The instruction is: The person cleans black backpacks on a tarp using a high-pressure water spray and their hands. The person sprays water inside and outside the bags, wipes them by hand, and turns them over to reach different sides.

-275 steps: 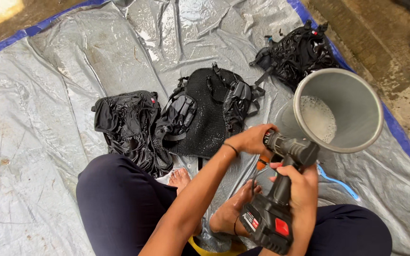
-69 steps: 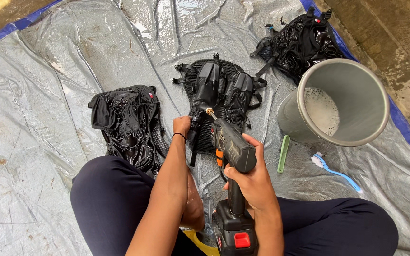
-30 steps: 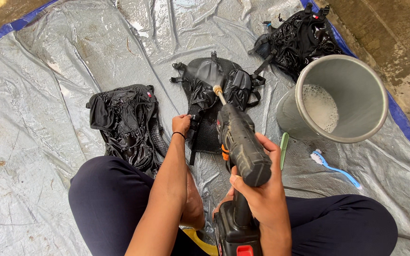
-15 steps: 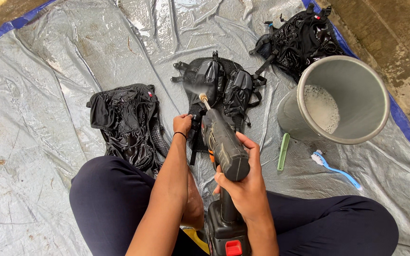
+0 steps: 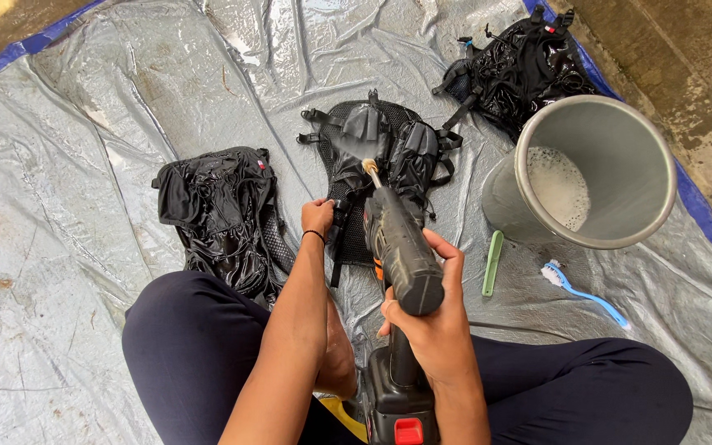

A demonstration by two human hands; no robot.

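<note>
Grey plastic tarp (image 5: 84, 206) w/ a blue edge covers the ground, wet and wrinkly all over. Person sits cross-legged on it in dark trousers, looking down at their own hands. Right hand (image 5: 430, 330) is wrapped tight around the grip of a cordless spray gun (image 5: 397, 255), fingers fully closed on it, dark barrel pointing away from the body w/ the brass nozzle tip right over the middle backpack (image 5: 372, 156). Battery block w/ a red button sits at the bottom of the gun, down btw the knees. Left hand (image 5: 317, 218) is out in front, fingers curled shut on the near edge/strap of that middle pack, black band on the wrist. That pack lies flat on the tarp straight ahead, back panel up, straps spread. Another black backpack (image 5: 220, 214) lies to the left, just beside the left knee, all shiny wet. Third black pack (image 5: 521, 70) is further off, top right near the tarp edge. Grey bucket (image 5: 595, 173) stands on the right, near that third pack, foamy water inside. Green-handled brush (image 5: 493, 262) lies just in front of the bucket, and a blue toothbrush-type brush (image 5: 583, 292) next to it, apart from both hands
</note>
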